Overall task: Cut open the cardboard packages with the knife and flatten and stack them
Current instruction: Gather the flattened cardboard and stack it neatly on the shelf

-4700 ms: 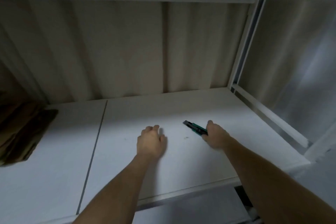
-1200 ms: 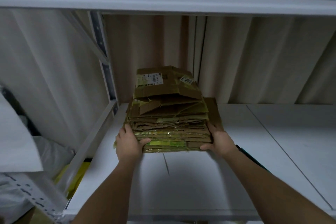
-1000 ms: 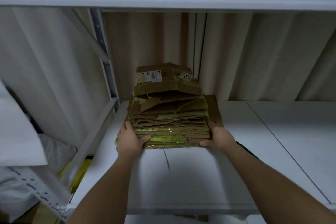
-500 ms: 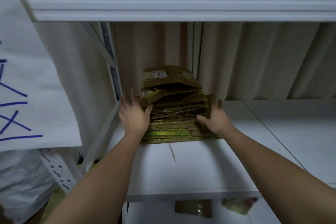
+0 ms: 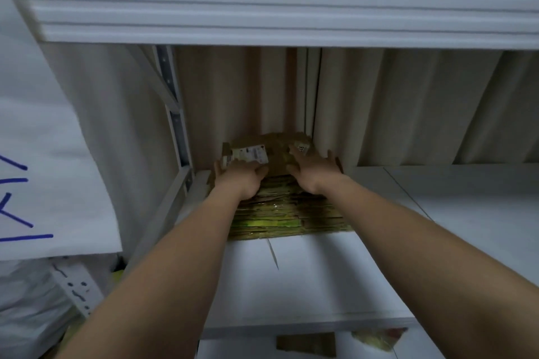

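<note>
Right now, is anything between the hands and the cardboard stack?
Nothing visible. The left hand and right hand rest directly on top of the cardboard stack, which sits on the white shelf.

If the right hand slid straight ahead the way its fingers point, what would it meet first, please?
Probably the beige curtain behind the cardboard stack; the right hand lies flat on top, fingers aimed at it, though depth is unclear.
</note>
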